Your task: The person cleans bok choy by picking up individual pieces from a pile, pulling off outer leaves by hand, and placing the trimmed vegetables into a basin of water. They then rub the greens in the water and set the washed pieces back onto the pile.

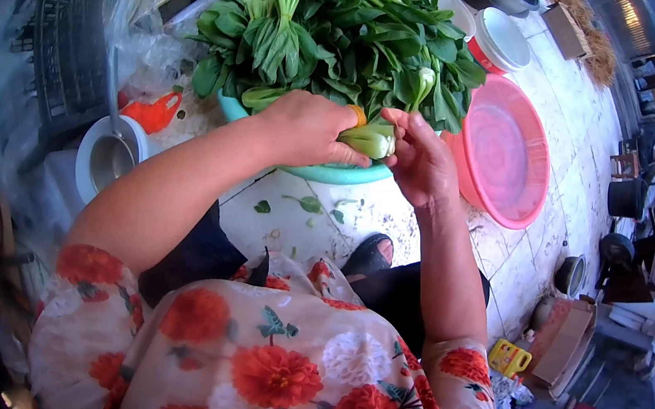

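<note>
My left hand (305, 124) is closed around a head of bok choy (367, 140), its pale base pointing right. A yellow-orange band shows at that hand's fingers. At the base end, the bent fingers of my right hand (427, 162) pinch the bok choy; the exact grip is partly hidden. Both hands are over the near rim of a green basin (332, 173). A large heap of leafy bok choy (343, 31) fills the basin and rises beyond my hands, some heads lying with white bases upward.
To the right stands a pink basin (510, 155), with a white bucket (503, 41) behind it. On the left are a white pail (104, 156), an orange-red plastic bag (152, 111) and a black crate (70, 43). Loose leaves (309, 204) lie on the tiled floor by my foot.
</note>
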The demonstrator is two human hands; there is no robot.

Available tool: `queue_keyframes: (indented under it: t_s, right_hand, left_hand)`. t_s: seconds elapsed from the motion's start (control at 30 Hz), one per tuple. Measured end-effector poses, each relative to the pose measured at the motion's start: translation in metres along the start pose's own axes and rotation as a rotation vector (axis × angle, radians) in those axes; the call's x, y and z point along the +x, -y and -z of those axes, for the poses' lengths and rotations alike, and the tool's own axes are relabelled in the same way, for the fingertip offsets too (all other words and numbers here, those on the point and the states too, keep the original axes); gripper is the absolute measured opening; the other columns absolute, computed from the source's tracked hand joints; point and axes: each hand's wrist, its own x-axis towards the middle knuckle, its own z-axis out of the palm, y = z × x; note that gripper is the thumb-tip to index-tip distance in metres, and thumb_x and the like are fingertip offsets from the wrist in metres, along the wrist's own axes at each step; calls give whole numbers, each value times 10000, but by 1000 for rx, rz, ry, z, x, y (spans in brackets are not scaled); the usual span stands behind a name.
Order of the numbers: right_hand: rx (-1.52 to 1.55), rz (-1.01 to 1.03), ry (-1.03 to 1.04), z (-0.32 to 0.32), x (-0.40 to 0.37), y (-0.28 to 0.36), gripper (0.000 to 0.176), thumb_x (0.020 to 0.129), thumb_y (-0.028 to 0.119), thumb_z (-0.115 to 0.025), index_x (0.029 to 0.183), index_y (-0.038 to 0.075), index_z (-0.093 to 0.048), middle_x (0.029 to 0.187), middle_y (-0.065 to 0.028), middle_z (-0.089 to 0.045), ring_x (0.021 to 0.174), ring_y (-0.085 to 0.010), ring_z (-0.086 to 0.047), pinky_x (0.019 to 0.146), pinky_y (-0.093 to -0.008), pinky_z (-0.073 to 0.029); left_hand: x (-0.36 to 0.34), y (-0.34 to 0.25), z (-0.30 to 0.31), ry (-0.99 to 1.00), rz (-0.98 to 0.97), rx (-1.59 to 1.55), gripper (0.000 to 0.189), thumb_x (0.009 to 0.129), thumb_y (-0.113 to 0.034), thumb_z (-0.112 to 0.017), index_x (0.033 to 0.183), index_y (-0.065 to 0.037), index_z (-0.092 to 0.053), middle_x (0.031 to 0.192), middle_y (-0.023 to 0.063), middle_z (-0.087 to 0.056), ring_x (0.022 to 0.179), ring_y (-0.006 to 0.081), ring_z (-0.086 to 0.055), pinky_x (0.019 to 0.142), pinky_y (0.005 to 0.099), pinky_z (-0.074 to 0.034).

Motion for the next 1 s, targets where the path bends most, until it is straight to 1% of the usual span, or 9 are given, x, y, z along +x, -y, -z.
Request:
queue_keyframes:
  t_s: [0.1,0.2,0.47,0.6,0.63,0.77,0.87,0.93,1.0]
  right_hand:
    - [-125,-20,-131,3,9,-11,216,846,157,-699,962,-19,-651,777,-55,-640,623,-120,-577,562,-246,-463]
    - [-336,-1,-209,-4,7,-17,182,836,132,-703,935,-12,-652,799,-61,-655,670,-121,-606,587,-244,-481]
    - [-890,184,-215,-11,9,-42,137,851,110,-663,841,-25,-648,746,-57,-621,566,-108,-602,521,-237,-480]
    - [-1202,270,-176,-11,12,-63,144,797,99,-677,908,7,-677,826,-81,-620,821,-163,-648,696,-285,-521]
    - [-1201,271,-172,-13,10,-63,144,797,99,-677,908,7,-677,826,-81,-620,821,-163,-648,696,-285,-521]
    - [-1018,212,-133,-5,6,-52,240,791,83,-679,1018,10,-650,868,-79,-637,850,-160,-644,756,-269,-513]
    - [-931,173,-132,-7,0,-41,244,794,74,-675,1027,6,-650,894,-74,-652,801,-128,-627,730,-264,-509]
    - [-1013,91,-63,-6,-3,-37,218,803,87,-668,1005,5,-658,888,-62,-656,755,-108,-612,700,-262,-503]
    - [-1163,153,-4,-8,-7,-44,223,796,130,-663,980,3,-662,862,-99,-653,725,-160,-626,692,-282,-505]
  left_hand:
    - [0,-3,-6,106,53,211,526,804,-578,-604,916,-65,-605,774,153,-665,743,352,-658,660,478,-511]
    - [1,-4,-11,158,129,273,524,801,-574,-609,929,-66,-622,801,143,-675,784,339,-665,684,456,-517]
    - [5,-3,-19,352,352,295,469,814,-487,-630,1008,-61,-638,955,140,-687,912,305,-666,769,408,-522]
    - [8,6,-37,314,445,211,423,829,-355,-635,1107,-39,-584,1039,147,-675,963,300,-658,792,403,-522]
    - [7,10,-39,316,429,195,380,809,-196,-555,1157,-45,-525,991,158,-673,919,326,-656,766,433,-519]
    - [5,22,-34,318,433,212,446,774,-180,-607,1185,-37,-512,1014,159,-669,941,332,-648,780,434,-514]
    - [8,25,-15,242,541,103,502,744,-163,-640,1205,-27,-497,1036,172,-656,972,333,-636,796,428,-508]
    - [18,36,-1,-141,651,-70,571,739,-221,-675,1232,-11,-478,1032,169,-648,987,299,-633,815,403,-500]
    - [35,63,8,-513,560,-340,780,693,-298,-737,1321,16,-397,1134,213,-602,1068,303,-604,910,379,-477]
